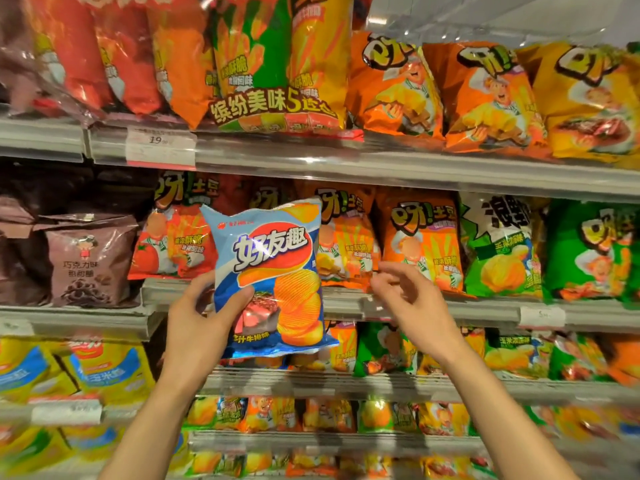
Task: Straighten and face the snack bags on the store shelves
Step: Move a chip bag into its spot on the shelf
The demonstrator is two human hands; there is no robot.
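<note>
**Head camera view: blue chip bag held up in front of snack shelves**

Head camera looks at store shelves packed with bright snack bags. A person's left hand [199, 327] holds a blue chip bag [273, 275] upright in the air, in front of the middle shelf [433, 308], its printed front facing the camera. The thumb [239, 297] presses across the bag's lower front while the other fingers curl behind its lower left edge. The bag looks puffed with air, so it is probably very light, soft and crinkly, with brittle chips inside; a gentle hold low on the sides or at the sealed edges seems safest. The right hand [403, 292] hovers just right of the bag, fingers loosely spread and slightly bent, grasping nothing, near the orange bags [420, 237] behind it.
</note>
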